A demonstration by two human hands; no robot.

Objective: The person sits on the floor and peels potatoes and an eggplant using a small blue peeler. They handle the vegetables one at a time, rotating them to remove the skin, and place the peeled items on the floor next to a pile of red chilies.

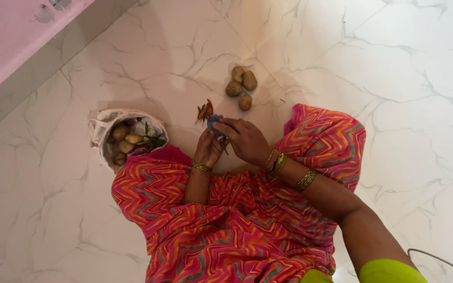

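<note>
A: What is in hand at this moment?

B: A small blue-grey object [214, 122], perhaps a tool or wrapper, too small to tell. The left hand [208, 148] is curled shut around its lower part, and the right hand [245, 139] pinches its top with bent fingers. A little bunch of red and green chillies [204, 111] sticks up just beside it, seemingly held in the left hand as well.

A: How far along does the work look?

B: By my reading, early. Four brown unpeeled potatoes [241, 86] lie in a cluster on the floor beyond the hands, with no peelings near them. A white cloth bag [100, 127] by the left knee is open and holds more potatoes and some greens, so plenty looks left to unpack.

A: And the surroundings?

B: The person sits on a white marble-veined tiled floor [384, 78], in an orange and pink zigzag-patterned garment [237, 230]. A pink wall [11, 36] runs across the top left corner, and a thin grey cable [441, 258] curves at the bottom right.
</note>
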